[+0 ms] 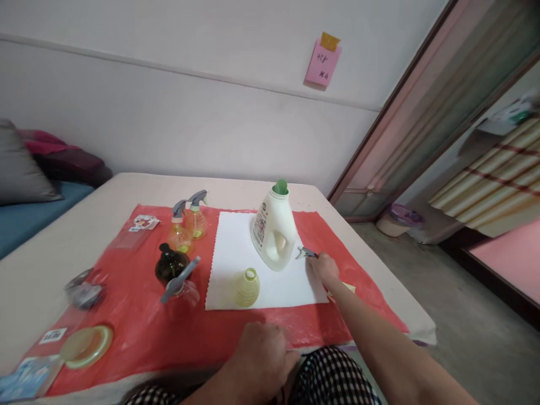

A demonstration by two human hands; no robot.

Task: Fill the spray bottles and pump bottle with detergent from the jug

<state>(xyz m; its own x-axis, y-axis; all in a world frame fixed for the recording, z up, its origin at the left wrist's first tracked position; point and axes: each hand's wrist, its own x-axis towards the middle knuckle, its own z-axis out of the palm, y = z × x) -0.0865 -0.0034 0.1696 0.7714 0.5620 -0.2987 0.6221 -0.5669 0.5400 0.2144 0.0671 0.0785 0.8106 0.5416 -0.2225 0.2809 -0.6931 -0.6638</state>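
Spray head pinched in the right hand — right side of the white sheet, just beside the pale jug! Left hand curled near the red cover's front edge — can't tell if it's gripping anything. Yellow-green bottle stands upright on the sheet.

The camera, worn on the person's head, looks forward and down over the table to the wall behind, with the left hand close below; its exact height is hard to judge.
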